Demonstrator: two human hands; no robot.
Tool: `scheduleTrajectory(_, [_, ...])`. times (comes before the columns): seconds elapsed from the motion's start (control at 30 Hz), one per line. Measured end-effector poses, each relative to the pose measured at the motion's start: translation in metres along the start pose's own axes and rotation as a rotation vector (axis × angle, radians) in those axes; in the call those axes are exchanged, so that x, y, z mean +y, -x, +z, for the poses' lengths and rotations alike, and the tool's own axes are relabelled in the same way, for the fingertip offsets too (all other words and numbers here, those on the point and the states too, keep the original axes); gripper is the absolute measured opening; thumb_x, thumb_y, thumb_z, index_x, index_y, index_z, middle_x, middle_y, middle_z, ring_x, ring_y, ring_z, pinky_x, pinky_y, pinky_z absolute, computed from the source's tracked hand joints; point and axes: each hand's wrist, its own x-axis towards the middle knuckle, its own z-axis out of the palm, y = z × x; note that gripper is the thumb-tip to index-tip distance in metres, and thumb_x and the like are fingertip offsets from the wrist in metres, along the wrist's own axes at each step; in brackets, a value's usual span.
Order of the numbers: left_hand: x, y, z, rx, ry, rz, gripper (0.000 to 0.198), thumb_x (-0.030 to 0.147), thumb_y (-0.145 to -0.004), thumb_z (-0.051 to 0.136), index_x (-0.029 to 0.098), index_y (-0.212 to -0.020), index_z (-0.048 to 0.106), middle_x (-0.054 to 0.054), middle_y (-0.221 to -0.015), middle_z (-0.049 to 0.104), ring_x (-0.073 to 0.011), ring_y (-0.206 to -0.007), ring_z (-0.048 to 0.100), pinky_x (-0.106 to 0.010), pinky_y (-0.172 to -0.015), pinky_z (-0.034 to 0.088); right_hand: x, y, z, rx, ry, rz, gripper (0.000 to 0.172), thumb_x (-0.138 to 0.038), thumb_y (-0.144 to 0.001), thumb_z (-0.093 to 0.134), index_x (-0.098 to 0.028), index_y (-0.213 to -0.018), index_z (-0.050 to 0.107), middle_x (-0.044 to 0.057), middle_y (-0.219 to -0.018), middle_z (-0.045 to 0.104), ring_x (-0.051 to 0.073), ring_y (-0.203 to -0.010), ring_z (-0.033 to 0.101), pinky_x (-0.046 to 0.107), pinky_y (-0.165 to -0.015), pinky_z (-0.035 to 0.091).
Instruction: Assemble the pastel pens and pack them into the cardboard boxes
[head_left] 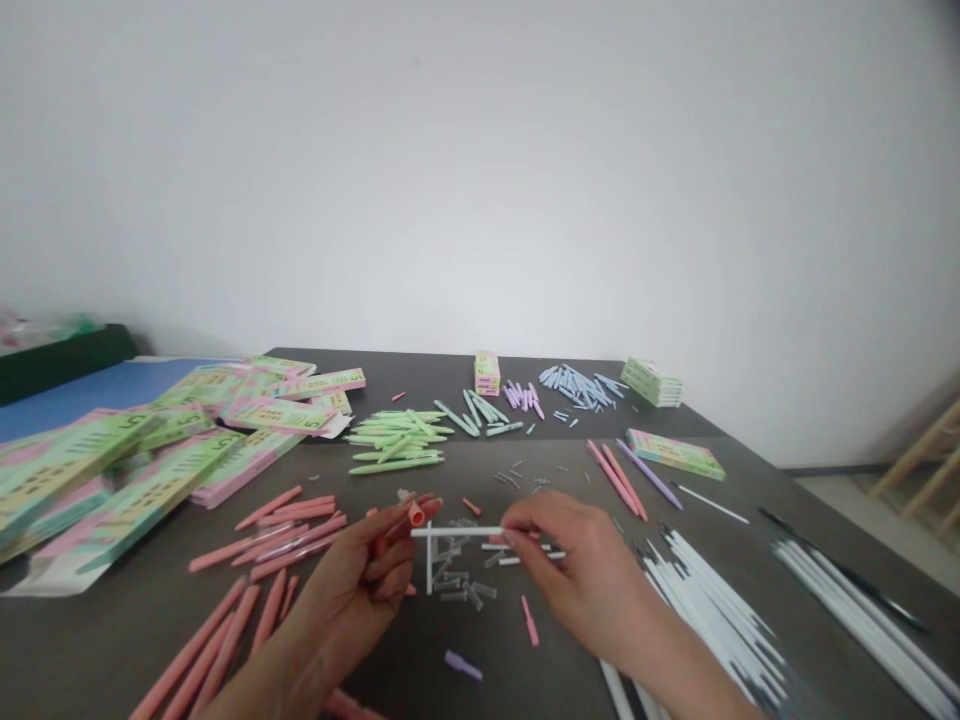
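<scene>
- Dark grey tabletop (450, 385), matte, strewn with pen parts; plain white wall (480, 170) behind.
- Blue sheet (90, 390) at far left, dark green bin (60, 360) past it; wooden rails (934, 470) at right edge.
- Left hand (360, 580) pinched shut on a pink pen barrel (409, 517), open end turned toward the right hand.
- Right hand (570, 555) with fingertips closed on a white refill tube (457, 532), held level, its free end just at the barrel mouth, touching or nearly so; cannot tell which.
- Both held just above the tabletop, over a scatter of small grey tips (461, 580); too many and too small to count.
- Pink barrels (292, 530): roughly a dozen left of the left hand, several more toward the near edge.
- Green barrels (397, 440): one heap, count unclear. Purple barrels (523, 396) and blue barrels (581, 388): small heaps at the far edge.
- Three loose pens (626, 478) right of centre: two pink, one purple.
- White refills (712, 600): two bundles at right, dozens each.
- One purple cap (463, 665) and one short pink piece (529, 620) near the wrists.
- Printed packaging boxes (150, 450): big pile at left, plus one upright (487, 373), one stack (654, 382) and one flat (675, 453).
</scene>
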Motion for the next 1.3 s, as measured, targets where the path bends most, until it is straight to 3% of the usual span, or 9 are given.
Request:
scheduleTrajectory(0.37, [-0.001, -0.002, -0.002, -0.031, 0.016, 0.028, 0.017, 0.007, -0.085, 0.043, 0.0, -0.083, 0.059, 0.003, -0.053, 0.051, 0.0018, -0.026, 0.026, -0.011, -0.023, 0.019, -0.005, 0.005, 0.01, 0.169, 0.081, -0.103, 0.015, -0.013, -0.085, 0.05, -0.021, -0.083, 0.062, 0.001, -0.076, 0.065, 0.015, -0.072, 0.058, 0.026, -0.064, 0.041])
scheduleTrajectory(0.53, [-0.001, -0.002, -0.003, -0.036, 0.026, 0.022, 0.015, 0.006, -0.085, 0.044, 0.005, -0.08, 0.058, 0.006, -0.048, 0.045, 0.001, -0.026, 0.026, -0.011, -0.024, 0.019, -0.006, 0.006, 0.008, 0.219, 0.052, -0.117, 0.015, -0.014, -0.086, 0.049, -0.021, -0.084, 0.061, 0.001, -0.079, 0.066, 0.014, -0.074, 0.059, 0.026, -0.066, 0.042])
scheduleTrajectory(0.73, [-0.005, 0.001, 0.002, -0.039, 0.004, 0.003, 0.017, 0.008, -0.086, 0.043, 0.005, -0.078, 0.058, 0.004, -0.052, 0.048, 0.0022, -0.027, 0.024, -0.01, -0.024, 0.019, -0.004, 0.005, 0.014, 0.22, 0.144, -0.158, 0.016, -0.012, -0.087, 0.047, -0.019, -0.086, 0.061, 0.004, -0.077, 0.064, 0.017, -0.074, 0.057, 0.028, -0.066, 0.043])
scheduleTrajectory(0.93, [-0.021, 0.003, 0.005, -0.049, -0.044, -0.06, 0.021, 0.014, -0.086, 0.047, 0.005, -0.069, 0.058, 0.007, -0.047, 0.042, 0.003, -0.028, 0.021, -0.009, -0.026, 0.016, -0.005, 0.008, 0.036, 0.171, 0.235, -0.299, 0.02, -0.009, -0.087, 0.044, -0.017, -0.094, 0.061, 0.006, -0.082, 0.066, 0.019, -0.078, 0.058, 0.031, -0.072, 0.044])
scheduleTrajectory(1.03, [-0.028, 0.0, 0.002, -0.07, -0.062, -0.053, 0.02, 0.011, -0.083, 0.05, 0.007, -0.064, 0.055, 0.006, -0.047, 0.044, 0.0032, -0.028, 0.02, -0.009, -0.027, 0.015, -0.004, 0.009, 0.044, 0.132, 0.245, -0.268, 0.022, -0.008, -0.087, 0.044, -0.017, -0.102, 0.058, 0.006, -0.087, 0.067, 0.019, -0.082, 0.06, 0.029, -0.073, 0.044])
scheduleTrajectory(1.2, [-0.032, -0.003, -0.003, -0.014, -0.124, -0.041, 0.018, 0.01, -0.082, 0.051, 0.009, -0.064, 0.052, 0.001, -0.054, 0.054, 0.004, -0.028, 0.02, -0.009, -0.027, 0.013, -0.001, 0.006, 0.046, 0.105, 0.307, -0.209, 0.018, -0.012, -0.088, 0.045, -0.018, -0.089, 0.062, 0.005, -0.078, 0.066, 0.018, -0.073, 0.06, 0.029, -0.064, 0.043])
scheduleTrajectory(1.3, [-0.029, -0.002, -0.001, -0.024, -0.096, -0.083, 0.016, 0.011, -0.083, 0.049, 0.01, -0.068, 0.053, 0.003, -0.051, 0.052, 0.0032, -0.027, 0.02, -0.009, -0.027, 0.014, 0.0, 0.004, 0.041, 0.08, 0.194, -0.154, 0.013, -0.018, -0.086, 0.053, -0.02, -0.094, 0.063, 0.004, -0.081, 0.068, 0.019, -0.077, 0.062, 0.029, -0.068, 0.045])
